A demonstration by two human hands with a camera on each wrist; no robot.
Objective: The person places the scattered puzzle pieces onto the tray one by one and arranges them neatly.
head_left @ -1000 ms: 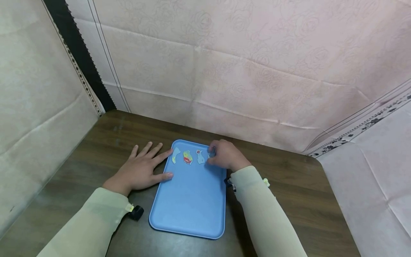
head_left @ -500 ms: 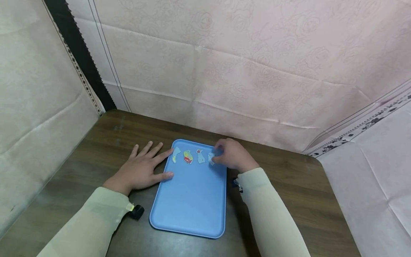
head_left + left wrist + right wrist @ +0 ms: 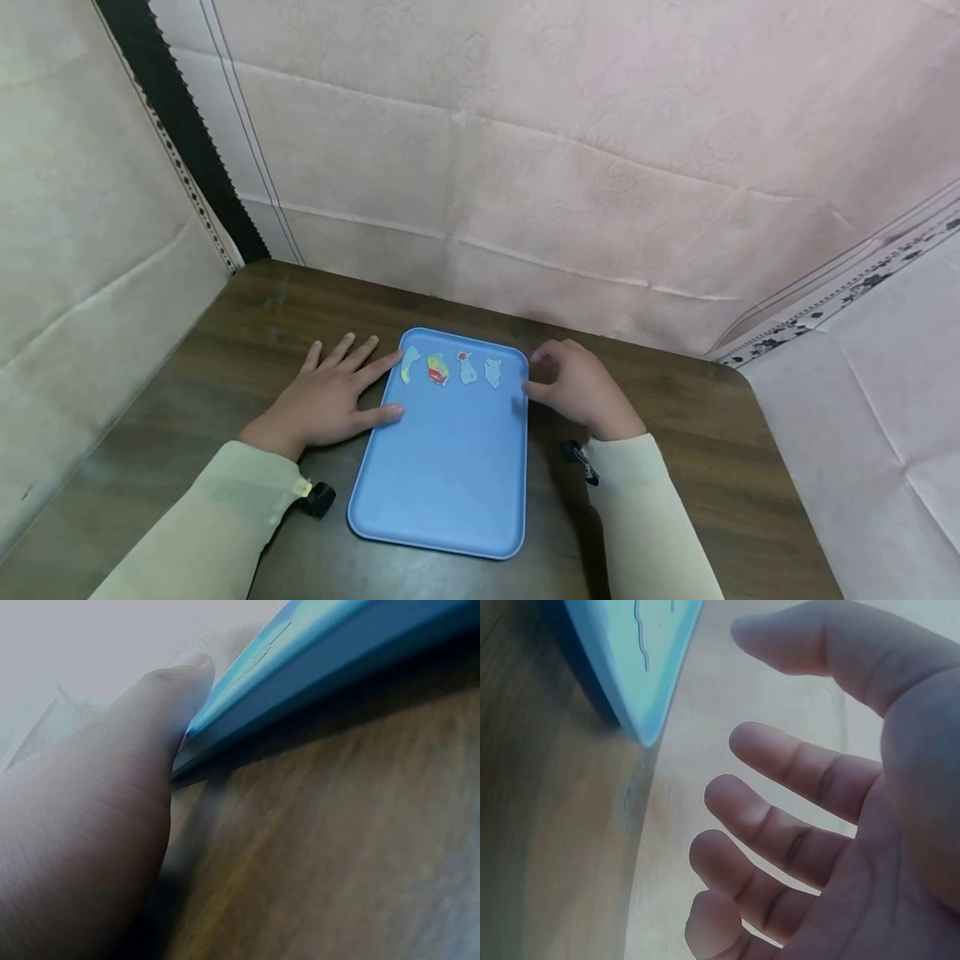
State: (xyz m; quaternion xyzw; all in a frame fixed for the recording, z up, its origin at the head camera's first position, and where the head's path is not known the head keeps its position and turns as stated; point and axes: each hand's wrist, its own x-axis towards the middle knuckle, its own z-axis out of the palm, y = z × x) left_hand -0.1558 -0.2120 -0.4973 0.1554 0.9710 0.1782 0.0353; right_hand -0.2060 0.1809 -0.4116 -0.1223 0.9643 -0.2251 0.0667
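Observation:
A blue tray (image 3: pixel 442 467) lies on the table with several small flat cutouts in a row near its far end: a pale curved piece (image 3: pixel 409 365), a yellow and red piece (image 3: pixel 438 369), a pale piece with a red spot (image 3: pixel 467 367) and a pale blue piece (image 3: pixel 492 372). My left hand (image 3: pixel 322 400) lies spread on the table, its thumb and a finger touching the tray's left rim. Off the tray's far right corner hovers my right hand (image 3: pixel 581 387); in the right wrist view its fingers (image 3: pixel 772 750) are loosely bent with nothing between them.
The brown wooden table (image 3: pixel 675 467) extends on both sides of the tray. Pale patterned cloth (image 3: pixel 525 167) hangs behind the table and along its left and right sides. Each wrist carries a small black device, such as the left one (image 3: pixel 318 499).
My right hand has let go of the pale blue cutout and drawn back to the right, off the tray. That piece now shows fully. The left hand stays put.

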